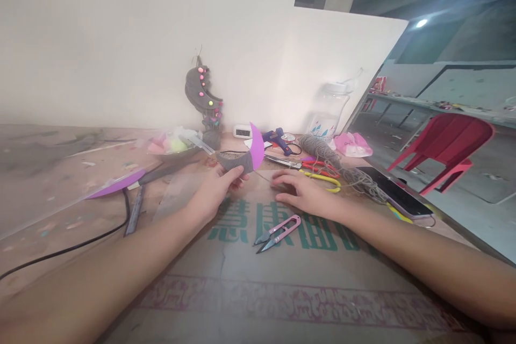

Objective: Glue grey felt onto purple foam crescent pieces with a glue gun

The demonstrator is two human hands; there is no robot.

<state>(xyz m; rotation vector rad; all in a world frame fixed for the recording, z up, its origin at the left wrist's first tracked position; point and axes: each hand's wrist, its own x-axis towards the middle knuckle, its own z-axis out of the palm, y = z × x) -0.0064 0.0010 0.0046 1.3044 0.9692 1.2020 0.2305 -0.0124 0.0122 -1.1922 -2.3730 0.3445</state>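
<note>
My left hand (pixel 220 188) pinches a purple crescent (pixel 257 148) whose lower part is wound with grey yarn; its bare purple tip points up. My right hand (pixel 300 191) is just to the right, low over the table, with fingers curved and thumb apart. A thin strand of yarn seems to run from the crescent towards its fingertips, but I cannot see a grip on it. Thread snips (pixel 278 234) with pink handles lie below the hands. Behind my right hand are yellow-handled scissors (pixel 332 183) and a red-handled tool (pixel 320 166). A grey yarn skein (pixel 322 150) trails rightwards.
A finished-looking grey crescent (pixel 197 88) with coloured balls stands by the wall. Around it are a bowl (pixel 173 158) of pompoms, a small clock (pixel 242 131), a blue glue gun (pixel 280 141), and a bottle (pixel 328 110). A phone (pixel 395 191) lies right; a black cable (pixel 100 236) crosses left.
</note>
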